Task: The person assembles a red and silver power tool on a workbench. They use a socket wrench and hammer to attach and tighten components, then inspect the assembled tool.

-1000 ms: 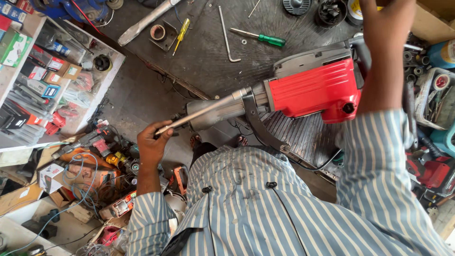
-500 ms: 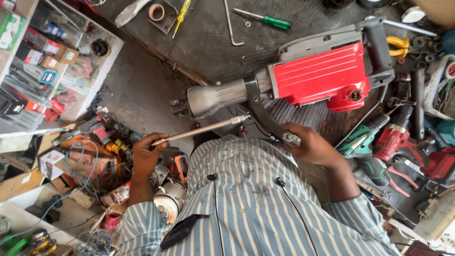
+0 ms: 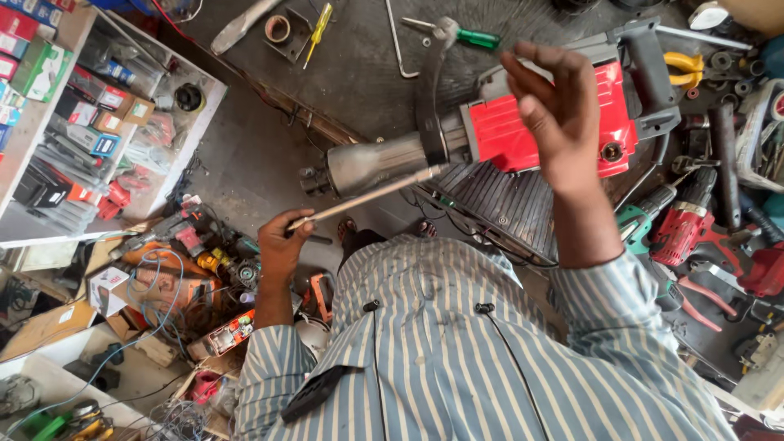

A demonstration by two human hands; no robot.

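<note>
A red and grey demolition hammer (image 3: 490, 131) lies across a ribbed mat (image 3: 498, 196) on the workbench, its silver nose (image 3: 371, 163) pointing left. A black side handle (image 3: 430, 90) rings the barrel and sticks upward. My left hand (image 3: 282, 245) grips the lower end of a long metal chisel rod (image 3: 367, 194), whose other end reaches the hammer's barrel under the handle ring. My right hand (image 3: 559, 114) is raised in front of the red body, fingers apart, holding nothing.
A green screwdriver (image 3: 474, 37), a yellow screwdriver (image 3: 317, 28) and a hex key (image 3: 396, 45) lie on the dark bench top. Red drills (image 3: 682, 224) and pliers crowd the right side. A shelf of small boxes (image 3: 73, 106) stands left. Tools and wires (image 3: 196, 269) litter the floor.
My right hand has come up from under the hammer and now hovers in front of its red body. The black side handle has swung from below the barrel to above it.
</note>
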